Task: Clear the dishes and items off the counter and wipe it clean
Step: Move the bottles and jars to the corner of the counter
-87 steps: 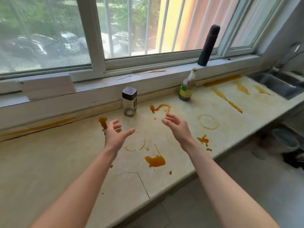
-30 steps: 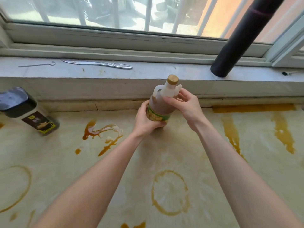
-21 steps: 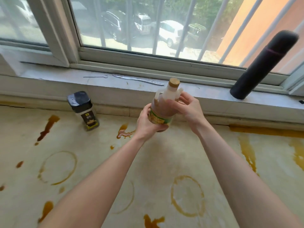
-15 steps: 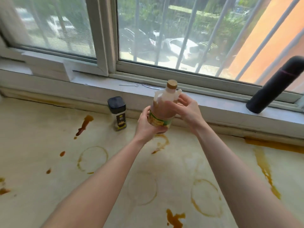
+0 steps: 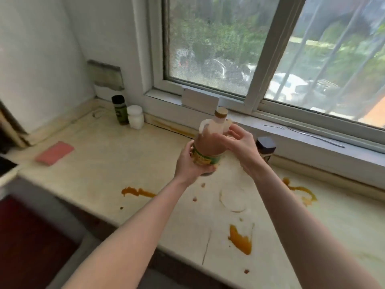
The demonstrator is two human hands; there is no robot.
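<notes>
So the bottle is now up off the counter, left hand wrapped round its base, right hand gripping its shoulder, swung toward the left corner, stains unwiped.

Both bare forearms reach forward and converge. The left hand cups the bottle from below, fingers curled round its base; the right hand grips its shoulder, wrist bent.

On counter: jar right of held bottle, sponge well left
</notes>
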